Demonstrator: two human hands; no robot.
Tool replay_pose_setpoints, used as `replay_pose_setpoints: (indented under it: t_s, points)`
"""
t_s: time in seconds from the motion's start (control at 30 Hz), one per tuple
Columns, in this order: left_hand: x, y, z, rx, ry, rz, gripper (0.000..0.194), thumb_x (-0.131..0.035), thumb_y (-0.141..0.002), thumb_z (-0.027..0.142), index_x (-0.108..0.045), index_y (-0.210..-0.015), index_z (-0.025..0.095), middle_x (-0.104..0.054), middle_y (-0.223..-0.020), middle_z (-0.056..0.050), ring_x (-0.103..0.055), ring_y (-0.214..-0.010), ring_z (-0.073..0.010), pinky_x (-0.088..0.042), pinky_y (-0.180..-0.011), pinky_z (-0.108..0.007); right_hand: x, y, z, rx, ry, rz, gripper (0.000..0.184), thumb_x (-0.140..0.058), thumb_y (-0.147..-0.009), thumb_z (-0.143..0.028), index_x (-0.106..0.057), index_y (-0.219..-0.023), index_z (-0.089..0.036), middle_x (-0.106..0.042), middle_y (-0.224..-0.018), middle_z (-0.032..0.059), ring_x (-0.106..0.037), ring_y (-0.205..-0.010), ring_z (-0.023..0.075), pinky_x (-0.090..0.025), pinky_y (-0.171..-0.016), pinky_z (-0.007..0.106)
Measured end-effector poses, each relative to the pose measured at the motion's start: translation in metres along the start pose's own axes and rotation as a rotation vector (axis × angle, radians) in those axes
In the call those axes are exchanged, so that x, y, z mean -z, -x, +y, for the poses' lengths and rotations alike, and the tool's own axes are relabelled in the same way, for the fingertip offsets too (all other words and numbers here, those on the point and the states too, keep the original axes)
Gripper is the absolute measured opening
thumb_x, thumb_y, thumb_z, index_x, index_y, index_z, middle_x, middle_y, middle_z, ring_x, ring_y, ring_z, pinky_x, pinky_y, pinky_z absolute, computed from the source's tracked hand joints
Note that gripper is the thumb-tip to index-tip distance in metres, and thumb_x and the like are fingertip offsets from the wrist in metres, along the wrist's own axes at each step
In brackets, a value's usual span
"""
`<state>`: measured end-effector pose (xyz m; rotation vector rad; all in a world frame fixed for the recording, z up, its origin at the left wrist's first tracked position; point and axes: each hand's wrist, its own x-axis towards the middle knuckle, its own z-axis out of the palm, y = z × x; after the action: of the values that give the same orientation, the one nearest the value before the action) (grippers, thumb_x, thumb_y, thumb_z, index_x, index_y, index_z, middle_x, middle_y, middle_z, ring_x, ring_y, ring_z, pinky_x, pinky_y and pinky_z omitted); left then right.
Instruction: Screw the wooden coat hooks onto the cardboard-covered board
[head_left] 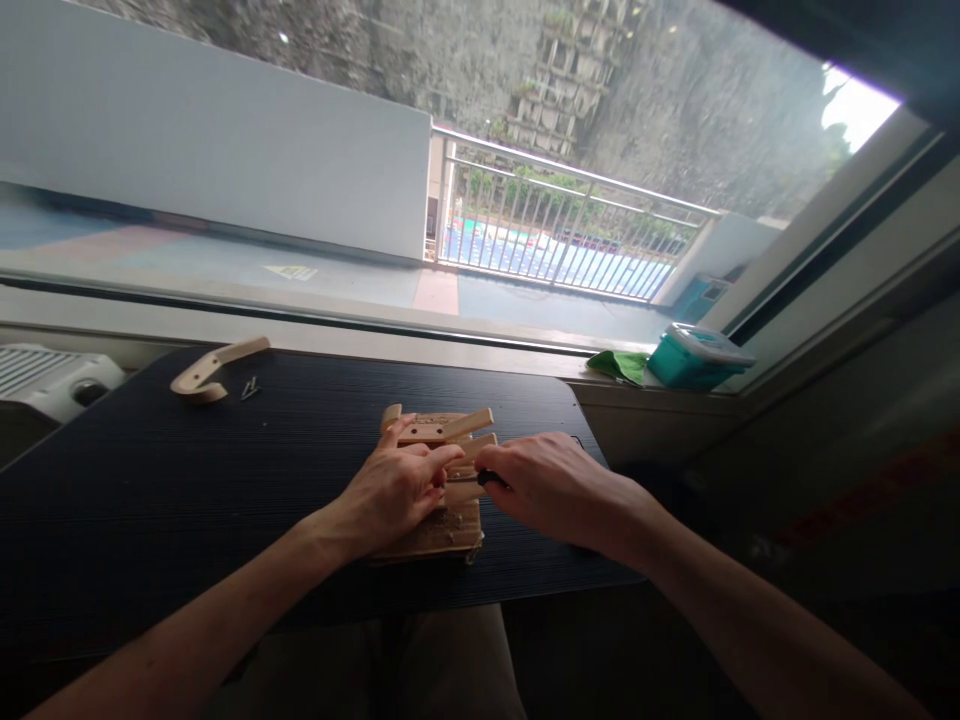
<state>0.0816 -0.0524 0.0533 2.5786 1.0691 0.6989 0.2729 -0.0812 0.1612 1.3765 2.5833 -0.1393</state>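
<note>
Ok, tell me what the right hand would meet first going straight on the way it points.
Likely the pale wooden pieces just ahead of the right hand, with the left hand beyond; exact depth is unclear.

Two hands (397, 485) at wooden pieces (469, 424) (black table (187, 490) beneath)

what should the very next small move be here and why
I'd probably ease the thumb of the left hand back a little before any push: it points toward the dark-handled tool in the right hand, whose tip I can't make out against the wooden pieces.
</note>
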Motion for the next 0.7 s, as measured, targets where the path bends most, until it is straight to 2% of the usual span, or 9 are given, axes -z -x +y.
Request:
replay_pose_setpoints:
  t_s: [0.2,0.37,0.53,0.7]
  points:
    - [-0.0006,0.0001,-0.0013,-0.018,-0.008,0.017,0.038,-0.055,-0.078,0.019,-0.054,-0.116,0.027,-0.071,-0.083,0.004,-0.064,-0.094,-0.02,-0.006,-0.112,-0.054,-0.0005,-0.0091,-0.0038,0.029,0.004,0.019,0.021,-0.045,-0.086,-0.019,-0.066,-0.09,-0.02,-0.071,-0.088,0.0051,-0.064,-0.081,0.0181,-0.03,-0.057,0.027]
    - [0.0008,-0.0006,0.0001,-0.013,-0.015,0.01,0.036,-0.055,-0.078,0.018,-0.055,-0.114,0.026,-0.072,-0.088,0.002,-0.062,-0.1,-0.0204,-0.012,-0.112,-0.053,-0.0004,-0.0099,-0.0043,0.045,-0.009,0.01,0.019,-0.047,-0.087,-0.021,-0.066,-0.084,-0.018,-0.071,-0.086,0.0047,-0.064,-0.078,0.0168,-0.029,-0.056,0.027]
    - [0.0004,-0.0004,-0.0001,-0.001,0.003,-0.002,0.037,-0.055,-0.079,0.018,-0.055,-0.115,0.026,-0.072,-0.088,0.002,-0.063,-0.1,-0.0197,-0.01,-0.113,-0.052,0.004,-0.0101,-0.0048,0.069,-0.058,0.006,0.022,-0.047,-0.087,-0.019,-0.068,-0.093,-0.02,-0.07,-0.093,0.0058,-0.063,-0.085,0.0168,-0.033,-0.062,0.025]
    - [0.0009,-0.0002,-0.0007,-0.004,-0.011,0.01,0.03,-0.056,-0.078,0.02,-0.058,-0.108,0.025,-0.073,-0.088,0.001,-0.062,-0.102,-0.0214,-0.01,-0.112,-0.052,0.0083,-0.0111,-0.0051,0.095,-0.1,0.0,0.024,-0.048,-0.087,-0.016,-0.068,-0.098,-0.021,-0.068,-0.096,0.0062,-0.061,-0.088,0.0153,-0.035,-0.068,0.023]
